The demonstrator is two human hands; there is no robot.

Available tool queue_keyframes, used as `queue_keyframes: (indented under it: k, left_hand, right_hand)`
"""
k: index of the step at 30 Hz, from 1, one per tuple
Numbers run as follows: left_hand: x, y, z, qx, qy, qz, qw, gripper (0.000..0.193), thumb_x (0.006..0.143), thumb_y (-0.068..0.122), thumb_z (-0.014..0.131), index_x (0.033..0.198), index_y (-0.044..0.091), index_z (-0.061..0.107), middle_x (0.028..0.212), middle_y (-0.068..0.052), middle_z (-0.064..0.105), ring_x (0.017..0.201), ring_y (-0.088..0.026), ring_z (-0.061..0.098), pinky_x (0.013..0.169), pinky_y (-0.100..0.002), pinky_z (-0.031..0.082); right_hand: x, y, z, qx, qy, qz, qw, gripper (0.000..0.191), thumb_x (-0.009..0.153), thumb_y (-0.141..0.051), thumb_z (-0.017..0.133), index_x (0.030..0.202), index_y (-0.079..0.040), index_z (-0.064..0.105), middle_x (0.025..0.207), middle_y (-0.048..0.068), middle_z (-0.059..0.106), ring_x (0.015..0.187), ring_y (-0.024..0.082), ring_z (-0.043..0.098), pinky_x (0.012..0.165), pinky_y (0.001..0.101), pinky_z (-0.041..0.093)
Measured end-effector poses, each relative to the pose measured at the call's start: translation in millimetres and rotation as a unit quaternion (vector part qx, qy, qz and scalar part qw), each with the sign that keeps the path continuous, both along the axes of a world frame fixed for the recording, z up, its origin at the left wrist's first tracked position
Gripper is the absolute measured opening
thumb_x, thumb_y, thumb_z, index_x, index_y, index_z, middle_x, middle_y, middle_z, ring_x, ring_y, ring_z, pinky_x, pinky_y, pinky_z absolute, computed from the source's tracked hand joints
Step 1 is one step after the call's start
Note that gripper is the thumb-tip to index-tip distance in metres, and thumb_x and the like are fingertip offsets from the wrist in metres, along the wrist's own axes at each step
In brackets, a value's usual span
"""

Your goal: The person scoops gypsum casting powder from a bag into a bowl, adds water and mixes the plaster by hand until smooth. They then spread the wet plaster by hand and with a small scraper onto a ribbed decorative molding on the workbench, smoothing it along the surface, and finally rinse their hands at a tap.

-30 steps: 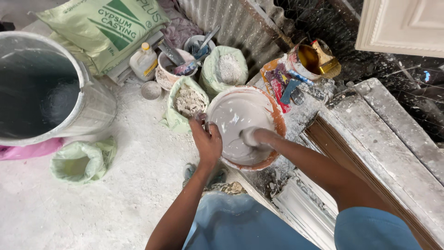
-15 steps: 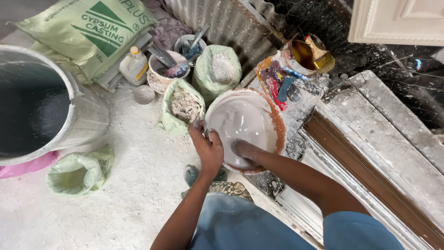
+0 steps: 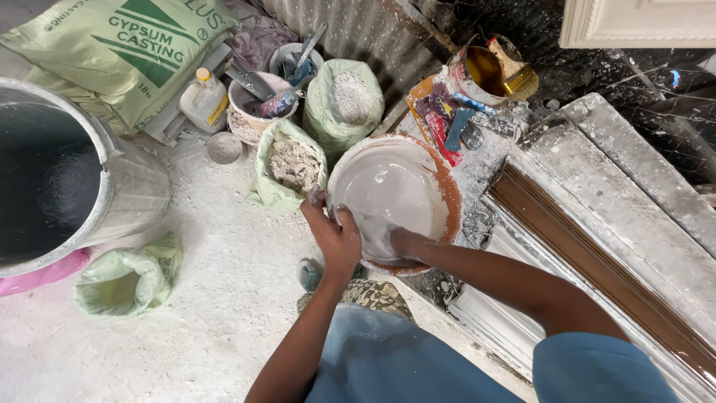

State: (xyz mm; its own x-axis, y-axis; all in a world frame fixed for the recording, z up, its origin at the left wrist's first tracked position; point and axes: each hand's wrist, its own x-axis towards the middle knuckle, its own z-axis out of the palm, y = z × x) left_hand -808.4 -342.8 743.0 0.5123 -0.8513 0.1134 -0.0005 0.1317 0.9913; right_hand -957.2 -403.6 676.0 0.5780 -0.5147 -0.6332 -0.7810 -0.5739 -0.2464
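1. Where the person crouched, blue-clad knees at the bottom of the view, a round orange basin point(image 3: 444, 195) sat on the dusty floor just ahead, mouth up and tipped a little toward the person; being round, it showed no long axis. It held smooth, wet white slurry.
2. Left hand point(image 3: 333, 231) gripped the near-left rim, fingers curled over the edge and thumb on the inner wall, forearm rising straight from below.
3. Right hand point(image 3: 403, 242) lay inside the basin at the near side, coated in white; the arm came in from the lower right. Whether its fingers were spread or curled could not be told under the slurry.
4. Just left of the basin, an open green bag point(image 3: 291, 166) held grey, lumpy, fibrous material. Behind it, a second green bag point(image 3: 343, 101) held white powder.
5. Left again, a small bowl point(image 3: 253, 112) held trowels and scrapers; a white plastic bottle point(image 3: 203, 101) stood beside it.
6. Far left, a large metal drum point(image 3: 130, 183) stood with a dark interior; a slumped green bag point(image 3: 127, 283) lay near its base.
7. Farthest back, a paint tin point(image 3: 485, 71) held amber liquid, a brush across its rim.
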Motion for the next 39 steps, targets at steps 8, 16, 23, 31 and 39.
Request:
queue_keyframes:
  k: [8,16,23,31,39]
  left_hand:
    - [-0.8,0.2,-1.5,0.011,-0.007,0.003,1.0,0.048,0.097,0.003,0.051,0.14,-0.011,0.033,0.132,-0.029,0.044,0.124,-0.037,0.048,0.114,-0.048,0.037]
    - [2.1,-0.2,5.2,0.013,-0.042,0.02,0.999,0.054,0.095,0.003,0.053,0.142,-0.012,0.033,0.132,-0.029,0.045,0.123,-0.04,0.049,0.111,-0.05,0.038]
    - [3.0,0.6,2.7,0.05,-0.062,0.016,0.997,0.051,0.094,0.007,0.053,0.139,-0.012,0.037,0.128,-0.03,0.047,0.119,-0.043,0.051,0.109,-0.051,0.039]
    - [3.1,-1.2,-2.8,0.04,-0.095,0.038,0.994,0.058,0.094,0.009,0.055,0.143,-0.015,0.034,0.131,-0.033,0.045,0.121,-0.045,0.05,0.109,-0.052,0.037]
    - [0.3,-2.5,-1.0,0.016,-0.046,0.032,0.998,0.052,0.095,0.005,0.052,0.14,-0.013,0.034,0.129,-0.03,0.045,0.119,-0.041,0.048,0.11,-0.049,0.037]
  right_hand:
    - [-1.7,6.6,21.1,0.01,0.036,-0.013,0.999,0.024,0.1,-0.019,0.056,0.117,-0.003,0.062,0.114,0.02,0.07,0.107,0.032,0.069,0.096,0.0426,0.055]
    - [16.0,-43.3,24.1,-0.073,-0.042,0.032,0.996,0.041,0.096,-0.022,0.057,0.131,-0.001,0.048,0.127,0.026,0.06,0.111,0.039,0.065,0.093,0.0462,0.055]
    - [-46.4,-22.5,-48.5,-0.071,0.082,-0.026,0.994,0.044,0.093,-0.022,0.059,0.131,-0.001,0.048,0.13,0.025,0.057,0.116,0.039,0.06,0.095,0.0469,0.053]
    - [-33.6,3.1,-48.0,-0.007,0.052,-0.053,0.997,0.048,0.09,-0.022,0.062,0.131,-0.002,0.048,0.134,0.025,0.053,0.121,0.04,0.055,0.098,0.0478,0.05]
    - [-5.4,-72.0,11.2,-0.031,-0.034,-0.062,0.997,0.052,0.087,-0.023,0.064,0.132,-0.002,0.048,0.138,0.024,0.049,0.127,0.04,0.05,0.1,0.0487,0.047]
